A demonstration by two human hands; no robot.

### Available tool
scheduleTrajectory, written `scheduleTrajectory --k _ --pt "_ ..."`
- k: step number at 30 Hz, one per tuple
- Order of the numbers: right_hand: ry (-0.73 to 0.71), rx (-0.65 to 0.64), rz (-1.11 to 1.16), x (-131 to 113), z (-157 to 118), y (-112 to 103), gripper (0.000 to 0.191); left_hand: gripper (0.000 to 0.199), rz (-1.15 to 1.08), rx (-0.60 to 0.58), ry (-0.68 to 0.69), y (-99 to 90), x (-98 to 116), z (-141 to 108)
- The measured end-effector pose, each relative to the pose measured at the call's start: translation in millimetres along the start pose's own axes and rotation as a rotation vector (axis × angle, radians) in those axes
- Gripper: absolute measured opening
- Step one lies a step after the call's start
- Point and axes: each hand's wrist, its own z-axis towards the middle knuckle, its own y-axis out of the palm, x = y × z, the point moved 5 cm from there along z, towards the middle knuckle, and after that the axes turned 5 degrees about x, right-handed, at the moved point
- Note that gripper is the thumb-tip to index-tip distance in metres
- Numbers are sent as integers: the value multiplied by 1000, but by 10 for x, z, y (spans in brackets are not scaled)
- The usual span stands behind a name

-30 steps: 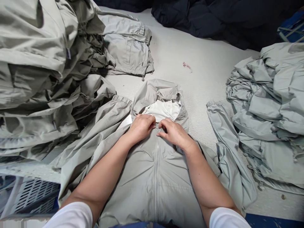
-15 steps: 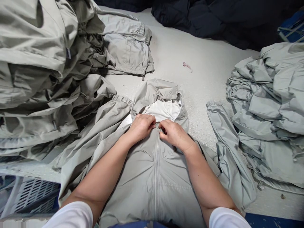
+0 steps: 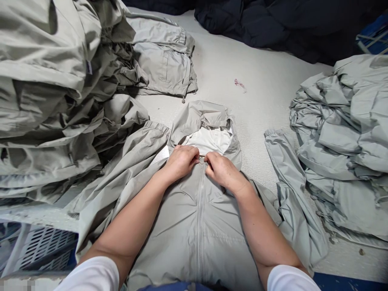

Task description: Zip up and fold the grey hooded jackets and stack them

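Note:
A light grey hooded jacket [image 3: 172, 242] lies front up before me, its hood [image 3: 194, 111] pointing away and its white lining [image 3: 209, 139] showing in the neck opening. The front zipper [image 3: 199, 226] runs closed down the middle. My left hand [image 3: 183, 159] is closed, pinching the collar edge left of the zipper's top. Just right of it, my right hand [image 3: 222, 167] is closed in a pinch on what looks like the small metallic zipper pull [image 3: 206, 163], mostly covered by the fingertips. The jacket's left sleeve and right sleeve [image 3: 291, 194] spread out to the sides.
A tall heap of grey garments [image 3: 45, 101] rises at the left, and another pile [image 3: 348, 153] at the right. A folded grey garment [image 3: 166, 60], dark cloth [image 3: 257, 24] and a pink thread scrap [image 3: 240, 85] lie farther back. A white plastic basket [image 3: 42, 246] stands lower left.
My right hand has shifted slightly right, away from the left hand, and a bit of metal now shows at its fingertips. The left hand keeps its pinch on the collar.

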Motion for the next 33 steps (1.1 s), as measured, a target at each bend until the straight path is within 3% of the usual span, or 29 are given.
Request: scheduleTrajectory --k 7,13,33 --pt "-33 22 95 98 24 24 26 7 -21 11 20 12 -16 -4" --pt "-60 44 188 187 34 -14 14 9 -24 18 21 16 -27 -5" --pt "67 242 93 177 29 -24 13 14 -20 7 -5 16 -39 10"
